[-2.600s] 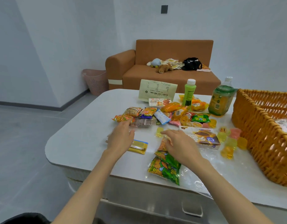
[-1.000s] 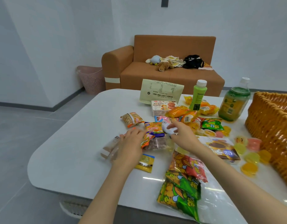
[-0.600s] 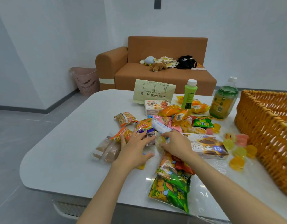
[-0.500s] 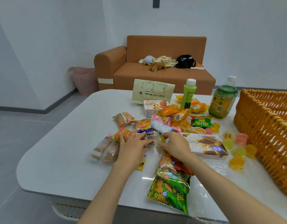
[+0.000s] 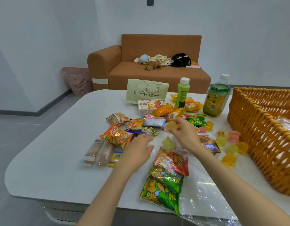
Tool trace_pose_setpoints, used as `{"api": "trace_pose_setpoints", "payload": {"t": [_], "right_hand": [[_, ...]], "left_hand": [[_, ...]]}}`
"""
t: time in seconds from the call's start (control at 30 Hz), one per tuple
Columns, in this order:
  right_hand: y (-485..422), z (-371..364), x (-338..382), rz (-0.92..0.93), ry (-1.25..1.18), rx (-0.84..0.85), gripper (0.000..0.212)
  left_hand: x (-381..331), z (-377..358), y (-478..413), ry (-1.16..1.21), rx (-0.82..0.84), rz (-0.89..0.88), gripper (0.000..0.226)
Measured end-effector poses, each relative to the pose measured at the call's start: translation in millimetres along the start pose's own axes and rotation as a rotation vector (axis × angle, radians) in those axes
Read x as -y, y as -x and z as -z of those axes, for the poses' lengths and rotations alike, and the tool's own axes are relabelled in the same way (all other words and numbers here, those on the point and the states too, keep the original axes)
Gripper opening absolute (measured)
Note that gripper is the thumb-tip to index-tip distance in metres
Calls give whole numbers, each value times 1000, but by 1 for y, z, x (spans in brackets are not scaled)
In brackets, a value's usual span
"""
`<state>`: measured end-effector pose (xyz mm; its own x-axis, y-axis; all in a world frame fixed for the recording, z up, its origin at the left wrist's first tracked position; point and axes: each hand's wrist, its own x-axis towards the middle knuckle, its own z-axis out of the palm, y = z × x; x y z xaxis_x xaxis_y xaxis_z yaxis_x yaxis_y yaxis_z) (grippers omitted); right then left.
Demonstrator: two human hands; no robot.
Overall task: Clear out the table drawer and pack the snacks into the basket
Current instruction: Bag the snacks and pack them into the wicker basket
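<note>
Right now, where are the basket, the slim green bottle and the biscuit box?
basket (image 5: pixel 263 136): head view, on its woven near wall.
slim green bottle (image 5: pixel 183 94): head view, on its body below the cap.
biscuit box (image 5: pixel 148 106): head view, on its printed front face.

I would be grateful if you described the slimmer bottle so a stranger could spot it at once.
Start at the basket on the table's right. Just left of it stands a fat bottle, then the slim bottle. It alone is lime green, straight-sided, with a flat white cap.
</note>
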<state>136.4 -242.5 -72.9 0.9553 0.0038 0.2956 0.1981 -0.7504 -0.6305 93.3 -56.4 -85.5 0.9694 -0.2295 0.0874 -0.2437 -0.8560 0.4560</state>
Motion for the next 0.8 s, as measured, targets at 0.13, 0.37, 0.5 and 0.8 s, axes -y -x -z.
{"api": "trace_pose_setpoints", "payload": {"t": [0.13, 0.37, 0.5, 0.8], "right_hand": [[5, 2, -13, -21, 51, 67, 37], [-3, -6, -19, 30, 208, 256, 40], [4, -3, -9, 86, 374, 400, 49], [-1, -14, -15, 56, 449, 243, 53]], "left_hand": [[-19, -12, 11, 119, 202, -53, 64], [-12, 0, 23, 48, 280, -35, 56], [-8, 8, 22, 52, 259, 6, 60], [4, 19, 33, 81, 216, 17, 54]]}}
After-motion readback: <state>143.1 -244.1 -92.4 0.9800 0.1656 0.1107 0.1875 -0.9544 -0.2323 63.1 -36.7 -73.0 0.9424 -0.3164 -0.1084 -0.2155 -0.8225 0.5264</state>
